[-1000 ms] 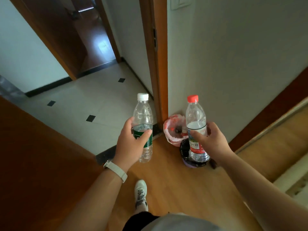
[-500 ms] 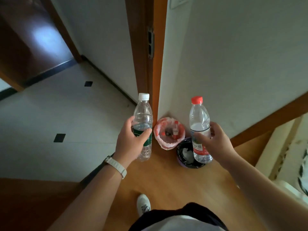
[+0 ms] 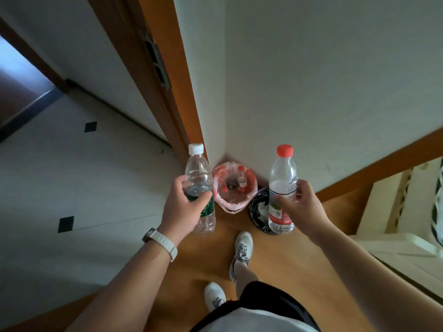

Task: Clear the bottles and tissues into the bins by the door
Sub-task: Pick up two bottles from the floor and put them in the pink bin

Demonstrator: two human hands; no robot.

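At the far left a pale tiled floor (image 3: 72, 176) with small dark squares is seen, and it is bordered by a wooden door frame (image 3: 167, 68). On the left wrist a watch with a white strap (image 3: 163, 243) is worn. The left hand (image 3: 182, 209) is closed around the middle of a white-capped bottle (image 3: 199, 171): the thumb is laid over its green label and the fingers are wrapped behind it. This bottle is held upright in the air, just left of the bins, and very little water is seen in it.

In the corner by the door frame, on the wooden floor (image 3: 275, 259), a bin lined with a pink bag (image 3: 230, 207) is placed, and a small red-capped bottle (image 3: 242, 178) is lying inside it. Touching it on the right, a dark-lined bin (image 3: 251, 212) is standing, with something white and crumpled inside. One white shoe (image 3: 242, 250) is set on the floor just before the bins.

Over the dark-lined bin a red-capped bottle (image 3: 282, 178) with a red label is held upright, partly filled with water. It is gripped at mid-height by the right hand (image 3: 304, 209), with the thumb in front and the fingers curled behind.
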